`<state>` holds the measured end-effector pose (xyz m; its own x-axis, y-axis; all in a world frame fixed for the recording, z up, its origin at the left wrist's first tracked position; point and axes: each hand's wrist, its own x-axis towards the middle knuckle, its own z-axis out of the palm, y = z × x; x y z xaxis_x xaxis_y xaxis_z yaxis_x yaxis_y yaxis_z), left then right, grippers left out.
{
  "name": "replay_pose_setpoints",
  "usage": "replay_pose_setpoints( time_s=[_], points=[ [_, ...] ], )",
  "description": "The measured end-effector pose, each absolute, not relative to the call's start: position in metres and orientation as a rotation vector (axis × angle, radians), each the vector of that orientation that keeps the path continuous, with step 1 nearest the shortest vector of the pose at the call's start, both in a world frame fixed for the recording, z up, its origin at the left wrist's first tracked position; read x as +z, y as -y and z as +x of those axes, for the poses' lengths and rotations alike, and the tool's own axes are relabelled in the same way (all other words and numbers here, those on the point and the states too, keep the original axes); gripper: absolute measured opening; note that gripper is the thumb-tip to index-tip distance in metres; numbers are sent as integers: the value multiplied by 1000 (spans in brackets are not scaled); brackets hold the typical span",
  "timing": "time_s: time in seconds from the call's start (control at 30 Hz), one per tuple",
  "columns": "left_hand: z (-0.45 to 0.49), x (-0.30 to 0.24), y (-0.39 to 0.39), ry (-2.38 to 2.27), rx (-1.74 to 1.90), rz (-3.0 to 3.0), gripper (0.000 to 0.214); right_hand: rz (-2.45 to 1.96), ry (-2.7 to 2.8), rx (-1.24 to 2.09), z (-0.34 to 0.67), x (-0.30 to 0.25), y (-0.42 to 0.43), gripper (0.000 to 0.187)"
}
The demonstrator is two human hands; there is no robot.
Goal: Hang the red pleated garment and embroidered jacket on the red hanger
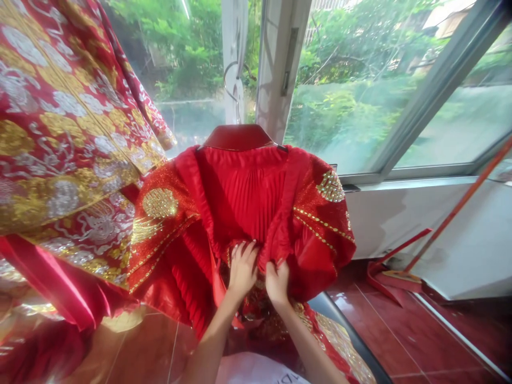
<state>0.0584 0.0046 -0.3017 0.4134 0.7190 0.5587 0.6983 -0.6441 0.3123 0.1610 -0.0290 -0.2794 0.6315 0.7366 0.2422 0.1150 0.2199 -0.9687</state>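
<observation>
A red pleated garment [248, 186] with gold-beaded shoulders hangs in front of me on a wire hanger [231, 88]. Its stiff collar [238, 137] stands at the top, and the front lies open over the pleated back. My left hand [242, 266] rests on the gathered red cloth near the lower middle, fingers bent over its edge. Beside it, my right hand [277, 280] pinches the right front edge of the garment. Below my hands hangs more dark red cloth with gold decoration, partly hidden by my forearms.
At the left hangs a red robe [76, 138] covered in gold and silver embroidery. Behind are sliding windows [360, 96]. A broom-like tool with an orange handle [452, 213] leans at the right over the red tiled floor [372, 320]. A black seat edge [360, 341] shows below.
</observation>
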Motion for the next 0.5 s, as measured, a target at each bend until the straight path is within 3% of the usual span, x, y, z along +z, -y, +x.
replay_pose_setpoints(
  time_s=[0.17, 0.33, 0.5],
  points=[
    [55, -329, 3, -1476, 956, 2498, 42, -1346, 855, 536, 169, -280, 30, 16],
    [29, -373, 25, -1544, 1174, 2408, 41, -1338, 942, 632, 157, -291, 42, 31],
    [-3, -371, 44, -1613, 1251, 2286, 31, -1391, 1133, 743, 136, -325, 61, 34]
  ],
)
